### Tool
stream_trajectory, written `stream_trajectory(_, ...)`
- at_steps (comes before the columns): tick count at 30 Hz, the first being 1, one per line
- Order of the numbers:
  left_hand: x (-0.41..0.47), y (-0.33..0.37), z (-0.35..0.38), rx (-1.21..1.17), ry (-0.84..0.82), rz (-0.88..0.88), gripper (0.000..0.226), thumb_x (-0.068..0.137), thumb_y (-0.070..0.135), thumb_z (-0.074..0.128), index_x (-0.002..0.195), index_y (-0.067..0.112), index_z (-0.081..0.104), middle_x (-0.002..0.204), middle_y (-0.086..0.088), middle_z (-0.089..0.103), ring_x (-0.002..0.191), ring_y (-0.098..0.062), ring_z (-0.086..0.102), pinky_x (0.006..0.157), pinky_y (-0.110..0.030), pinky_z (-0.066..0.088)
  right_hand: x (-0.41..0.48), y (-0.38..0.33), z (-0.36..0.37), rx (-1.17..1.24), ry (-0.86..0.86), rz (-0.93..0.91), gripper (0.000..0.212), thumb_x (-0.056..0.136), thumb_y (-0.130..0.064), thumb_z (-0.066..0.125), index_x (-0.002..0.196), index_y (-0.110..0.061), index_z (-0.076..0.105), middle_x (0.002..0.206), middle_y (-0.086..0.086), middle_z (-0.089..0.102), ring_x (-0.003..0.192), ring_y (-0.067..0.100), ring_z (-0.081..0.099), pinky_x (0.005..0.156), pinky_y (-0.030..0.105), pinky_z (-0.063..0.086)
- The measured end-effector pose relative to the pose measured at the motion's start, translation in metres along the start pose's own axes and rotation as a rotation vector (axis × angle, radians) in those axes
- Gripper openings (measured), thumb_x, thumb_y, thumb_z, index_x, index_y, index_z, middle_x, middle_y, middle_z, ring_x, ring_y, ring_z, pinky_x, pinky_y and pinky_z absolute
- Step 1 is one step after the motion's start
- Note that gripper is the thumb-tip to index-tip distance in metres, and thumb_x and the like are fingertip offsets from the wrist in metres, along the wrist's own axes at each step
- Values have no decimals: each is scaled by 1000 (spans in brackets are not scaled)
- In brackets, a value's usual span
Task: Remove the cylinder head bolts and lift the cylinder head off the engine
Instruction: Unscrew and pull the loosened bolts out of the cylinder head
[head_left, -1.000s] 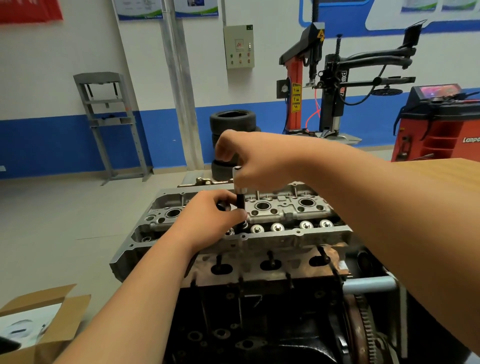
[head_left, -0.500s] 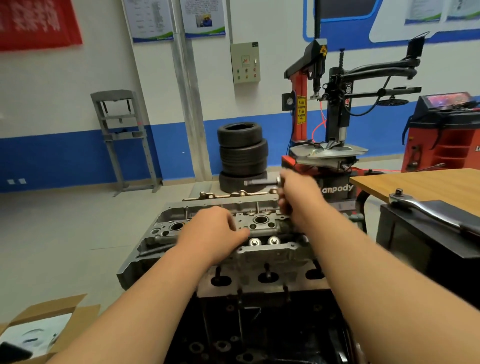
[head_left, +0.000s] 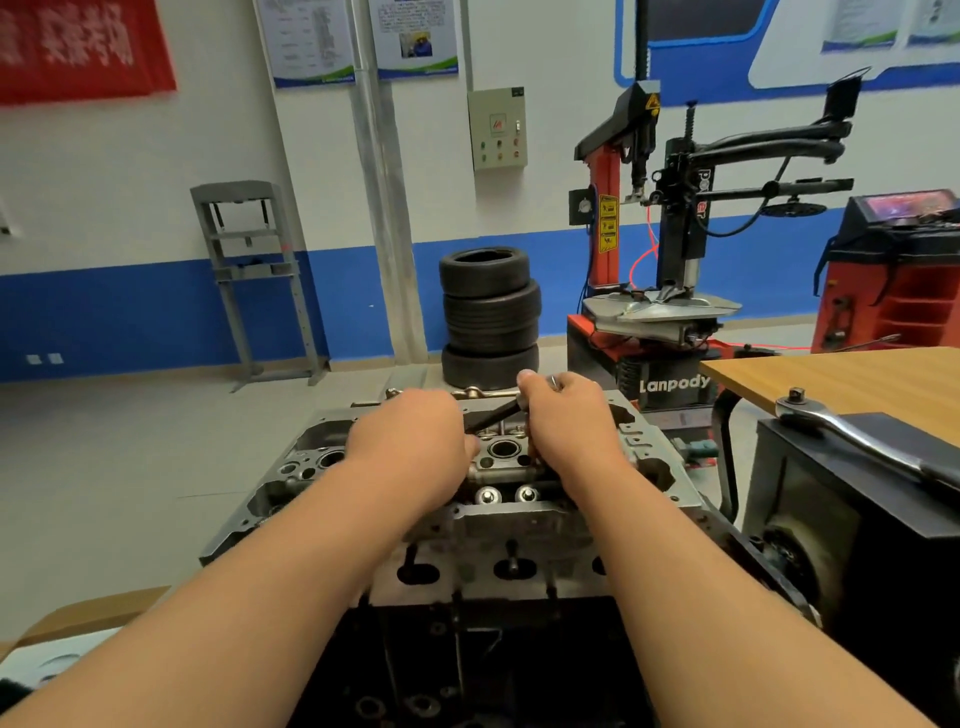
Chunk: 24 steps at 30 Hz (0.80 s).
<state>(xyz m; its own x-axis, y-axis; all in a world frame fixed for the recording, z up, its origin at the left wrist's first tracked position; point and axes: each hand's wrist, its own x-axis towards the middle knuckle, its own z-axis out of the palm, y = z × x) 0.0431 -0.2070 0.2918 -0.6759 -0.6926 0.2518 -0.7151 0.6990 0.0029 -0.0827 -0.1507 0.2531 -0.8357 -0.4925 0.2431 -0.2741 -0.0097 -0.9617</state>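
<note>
Over the cylinder head (head_left: 519, 525), right grip (head_left: 566, 415) curled round a dark bar (head_left: 493, 415). Cannot tell whether left grip (head_left: 410, 441) pinches anything: fingers hidden beneath its back. Bar's lower end hidden.

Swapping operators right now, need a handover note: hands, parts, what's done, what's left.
Left hand: lies on the cylinder head, over the lower end of a black rod; whether it grips the rod is hidden.
Right hand: grips the rod's upper end; the rod is tilted, not upright.
Ratchet: lies untouched on the black box to the right.
Done: cannot tell how many bolts are out.
Left: finish the bolts, then lift the head, which is not yet off the engine block.
</note>
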Motion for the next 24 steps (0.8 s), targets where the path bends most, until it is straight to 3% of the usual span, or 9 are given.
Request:
stream_trajectory(4,8,-25,-17,-370,213,73,37,89,51,57,69,21,62,65,5,62,62,-10,58,51,-27,41,0,2,0,75,-10,20,28,87,-38,54,74,-14,57,58,1,53,55,18,50,55,34,45)
stream_trajectory(7,16,-46,-15,-805,394,33,34,90,53,52,73,26,65,52,13,52,47,-3,47,50,-26,33,0,3,0,53,-15,9,29,87,-39,53,73,-14,55,60,4,52,57,21,49,56,37,46)
stream_trajectory(12,38,-66,8,-1874,411,-344,38,99,44,42,76,18,56,61,3,42,44,-10,36,39,-23,29,0,6,1,-8,-9,-15,36,86,-42,53,78,-7,57,61,4,54,58,22,51,59,38,47)
stream_trajectory(14,46,-75,11,-2138,334,-496,36,99,42,43,77,17,55,56,4,44,42,-10,39,37,-19,30,2,7,1,-16,-2,-18,38,87,-42,53,82,-5,59,63,4,56,58,21,51,59,38,46)
stream_trajectory(18,54,-91,23,-2214,292,-641,32,97,36,48,75,12,50,51,0,45,35,-10,43,37,-20,39,2,6,1,-24,8,-19,37,88,-41,54,82,-6,60,61,3,57,56,19,52,57,35,45)
stream_trajectory(21,53,-83,34,-1948,296,-743,43,95,51,48,80,11,54,46,0,50,36,-13,50,44,-26,47,2,5,4,-34,14,-19,37,88,-39,54,83,-3,60,59,3,55,54,18,50,55,34,43)
stream_trajectory(24,57,-70,36,-1795,319,-845,57,85,70,47,80,13,53,57,-2,51,41,-15,48,43,-25,42,1,3,5,-107,19,-32,37,89,-41,53,81,-6,61,59,2,56,55,18,50,55,32,42)
